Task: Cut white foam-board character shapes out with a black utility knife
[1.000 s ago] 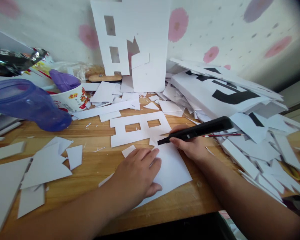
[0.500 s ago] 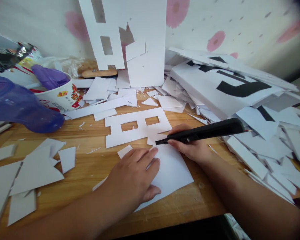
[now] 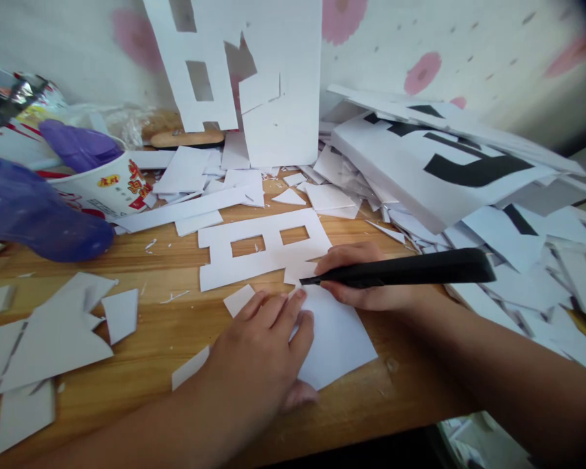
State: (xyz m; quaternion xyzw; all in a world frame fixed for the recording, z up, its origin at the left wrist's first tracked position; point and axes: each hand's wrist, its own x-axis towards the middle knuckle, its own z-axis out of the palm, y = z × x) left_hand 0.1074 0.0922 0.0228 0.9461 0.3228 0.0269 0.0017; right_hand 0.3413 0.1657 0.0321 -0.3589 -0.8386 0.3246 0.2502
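Note:
A black knife (image 3: pixel 410 268) is gripped in my right hand (image 3: pixel 356 277), its tip touching the top edge of a white sheet (image 3: pixel 339 339). My left hand (image 3: pixel 268 345) lies on that sheet with its fingers spread, pressing it to the table, and hides its left part. Behind the knife tip sits a small white scrap (image 3: pixel 297 271). Just beyond lies a white board piece with two rectangular holes (image 3: pixel 271 246). Another small white piece (image 3: pixel 238 299) is near my left fingertips.
White scraps (image 3: pixel 53 345) lie at left on the wooden table (image 3: pixel 151 326). A paper cup (image 3: pixel 107 185) and purple object (image 3: pixel 43 215) stand back left, a tall cut board (image 3: pixel 283 137) at back, a board pile (image 3: pixel 410 163) at right.
The knife's handle end has swung lower and towards me, and its tip stays at the sheet's top edge. The view has shifted slightly, and my left hand still rests on the sheet.

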